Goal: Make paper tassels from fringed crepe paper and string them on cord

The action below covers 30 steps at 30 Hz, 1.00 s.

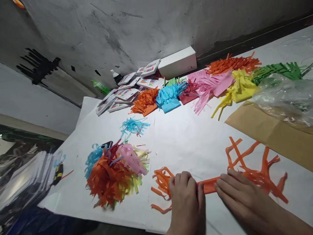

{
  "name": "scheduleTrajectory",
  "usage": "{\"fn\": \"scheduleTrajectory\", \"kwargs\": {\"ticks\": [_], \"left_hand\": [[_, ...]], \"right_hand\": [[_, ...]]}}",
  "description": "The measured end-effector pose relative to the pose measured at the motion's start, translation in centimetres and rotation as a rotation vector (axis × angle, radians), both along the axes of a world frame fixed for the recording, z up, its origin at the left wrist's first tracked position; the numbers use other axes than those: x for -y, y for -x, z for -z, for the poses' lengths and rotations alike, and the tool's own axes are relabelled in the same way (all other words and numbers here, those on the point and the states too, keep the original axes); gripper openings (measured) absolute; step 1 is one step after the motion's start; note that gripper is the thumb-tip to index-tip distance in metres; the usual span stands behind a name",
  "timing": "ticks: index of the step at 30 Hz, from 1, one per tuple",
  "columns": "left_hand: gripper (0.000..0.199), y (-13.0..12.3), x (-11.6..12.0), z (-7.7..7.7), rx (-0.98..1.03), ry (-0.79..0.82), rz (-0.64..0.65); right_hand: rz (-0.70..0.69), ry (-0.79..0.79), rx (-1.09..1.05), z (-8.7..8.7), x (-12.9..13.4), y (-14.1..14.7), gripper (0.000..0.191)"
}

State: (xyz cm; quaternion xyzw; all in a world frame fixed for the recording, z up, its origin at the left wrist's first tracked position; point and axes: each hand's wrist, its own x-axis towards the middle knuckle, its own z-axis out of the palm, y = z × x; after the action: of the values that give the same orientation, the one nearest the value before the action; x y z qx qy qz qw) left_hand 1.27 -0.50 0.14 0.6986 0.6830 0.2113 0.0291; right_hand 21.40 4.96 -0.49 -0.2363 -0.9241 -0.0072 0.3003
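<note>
Left hand [184, 195] and right hand [242, 192] rest close to the near side of the table [186, 133], both laid over a length of orange paper [207, 185] whose folded middle shows between them and whose loose strips [265, 166] fan out past each hand. On each hand the fingers sit together on top of the paper; from where I stand I can't tell whether they pinch it or only press it down. To my eye the thin paper could tear or crease if the two hands pull unevenly, and the fold could spring open if either one lets up. Those strips on the right cross one another, so they might tangle or get caught under the palm. Off to the left sits a bulky multicoloured bunch of tassels [107, 176], near enough that a wide sweep of the left hand might snag it. Brown paper [269, 130] and a crumpled plastic bag [286, 98] crowd the far right, just beyond the orange ends. Fringed papers, like the yellow one [244, 86], line the back, beside stacked packs [127, 93] and a white box [179, 62].
</note>
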Motion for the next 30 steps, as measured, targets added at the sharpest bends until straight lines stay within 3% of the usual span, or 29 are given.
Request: {"fn": "scheduleTrajectory", "kwargs": {"ticks": [2,4,7,10,14,18,21,28,30], "left_hand": [[0.003,0.1,0.2,-0.2,0.009,-0.058,0.024],[0.017,0.3,0.3,-0.3,-0.007,-0.142,0.118],[0.010,0.3,0.2,0.0,-0.030,-0.220,0.290],[0.023,0.3,0.2,0.7,0.036,-0.259,0.338],[0.016,0.5,0.3,0.8,0.052,-0.161,0.350],[0.014,0.6,0.8,0.2,0.080,-0.084,0.330],[0.018,0.0,0.9,-0.2,0.121,-0.077,0.230],[0.016,-0.8,-0.5,-0.3,-0.014,0.040,0.115],[0.015,-0.6,-0.7,-0.5,-0.017,0.073,0.108]], "right_hand": [[-0.029,0.016,0.031,0.1,0.0,0.2,0.037],[-0.030,0.064,0.025,0.1,-0.1,0.2,0.033],[-0.026,0.138,0.040,0.0,-0.1,0.3,0.029],[-0.002,0.072,0.113,0.2,0.3,0.7,0.028],[0.005,-0.023,0.132,0.9,0.7,0.3,0.028],[0.039,0.149,0.063,0.7,0.6,-1.6,0.028],[0.136,0.205,0.014,0.4,0.2,-2.4,0.025],[0.348,0.065,0.264,0.1,-0.3,-1.6,0.028],[0.345,0.042,0.203,-0.1,-0.1,-1.3,0.029]]}}
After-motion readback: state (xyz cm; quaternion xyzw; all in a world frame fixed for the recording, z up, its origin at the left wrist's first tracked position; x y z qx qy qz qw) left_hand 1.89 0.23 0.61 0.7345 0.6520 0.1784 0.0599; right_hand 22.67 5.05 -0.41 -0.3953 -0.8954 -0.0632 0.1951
